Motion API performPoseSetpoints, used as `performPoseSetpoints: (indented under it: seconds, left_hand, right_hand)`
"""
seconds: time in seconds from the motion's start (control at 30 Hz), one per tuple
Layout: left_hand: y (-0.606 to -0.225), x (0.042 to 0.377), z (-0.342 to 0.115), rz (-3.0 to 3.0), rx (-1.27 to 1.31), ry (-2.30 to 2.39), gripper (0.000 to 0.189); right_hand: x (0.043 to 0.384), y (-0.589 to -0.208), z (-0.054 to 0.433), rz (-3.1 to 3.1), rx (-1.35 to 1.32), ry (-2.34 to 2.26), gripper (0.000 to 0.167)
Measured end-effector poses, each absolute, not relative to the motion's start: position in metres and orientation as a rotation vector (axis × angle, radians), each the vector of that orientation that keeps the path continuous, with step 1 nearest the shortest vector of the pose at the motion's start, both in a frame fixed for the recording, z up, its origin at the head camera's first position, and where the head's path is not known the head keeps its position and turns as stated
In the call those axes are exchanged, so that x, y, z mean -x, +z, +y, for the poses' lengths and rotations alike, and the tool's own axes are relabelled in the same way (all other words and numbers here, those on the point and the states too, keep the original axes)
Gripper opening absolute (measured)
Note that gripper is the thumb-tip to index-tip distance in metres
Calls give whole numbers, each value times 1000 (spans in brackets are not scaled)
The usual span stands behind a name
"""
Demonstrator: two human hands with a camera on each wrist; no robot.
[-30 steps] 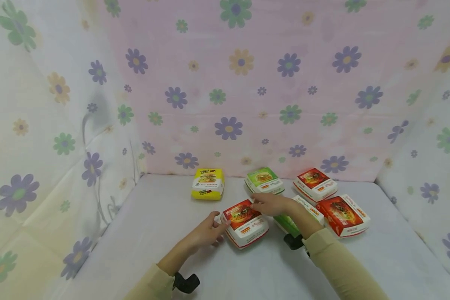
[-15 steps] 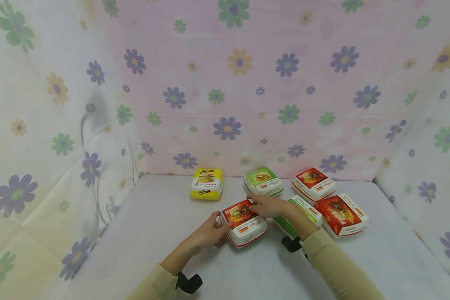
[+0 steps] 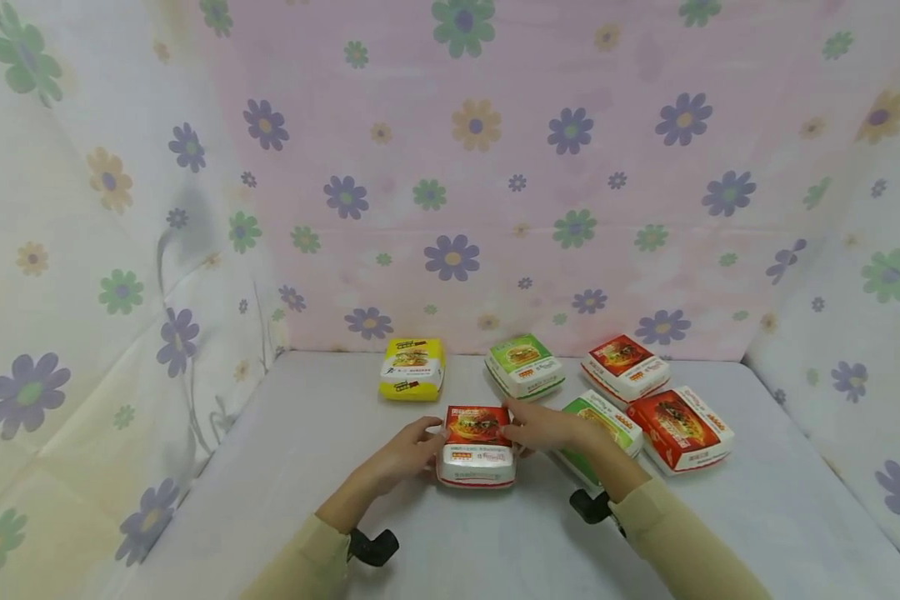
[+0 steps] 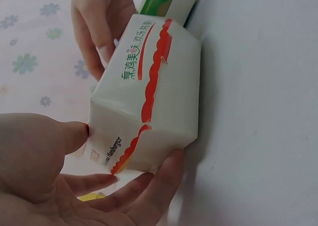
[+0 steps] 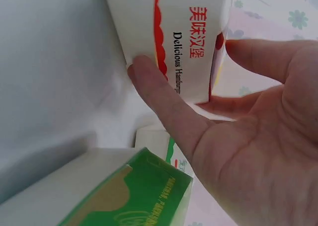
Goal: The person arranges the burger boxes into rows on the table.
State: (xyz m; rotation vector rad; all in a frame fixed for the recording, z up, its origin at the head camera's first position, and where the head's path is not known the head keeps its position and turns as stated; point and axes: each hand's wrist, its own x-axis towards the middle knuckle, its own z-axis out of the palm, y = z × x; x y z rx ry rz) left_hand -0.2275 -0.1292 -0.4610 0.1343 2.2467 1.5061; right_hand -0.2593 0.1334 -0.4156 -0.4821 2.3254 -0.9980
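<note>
A red-and-white hamburger box (image 3: 476, 458) sits squarely on the table in front of me, burger picture upward. My left hand (image 3: 403, 454) grips its left side, with the thumb at the top edge and the fingers against the side wall in the left wrist view. From the opposite side my right hand (image 3: 546, 425) holds the box, thumb by the top edge and a finger low on the side panel in the right wrist view. Just right of that hand lies a green-and-white hamburger box (image 3: 606, 422), partly hidden by the right forearm.
At the back stand a yellow hamburger box (image 3: 411, 369) and another green box (image 3: 523, 367). Two more red boxes (image 3: 625, 367) lie to the right, close to the nearer green one. Flowered cloth (image 3: 450, 208) walls in the white table (image 3: 307, 442) at the back and sides.
The held red-and-white box has turned from a slant to face me squarely. My right hand has shifted from its top corner to its right side; the left hand stays at the left side.
</note>
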Motion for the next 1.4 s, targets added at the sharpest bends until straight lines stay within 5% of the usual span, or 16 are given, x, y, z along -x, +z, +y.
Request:
performPoseSetpoints:
  seconds: [0.5, 0.77, 1.4]
  left_hand:
    - [-462, 230, -131, 2265, -139, 1498, 57]
    - [-466, 231, -131, 2261, -116, 1497, 62]
    - [-459, 222, -147, 2330, -152, 1522, 55]
  right_hand:
    - [240, -427, 132, 2477, 351, -1001, 72]
    - [234, -436, 135, 2503, 260, -1027, 45]
    - [226, -446, 123, 2401, 283, -1293, 48]
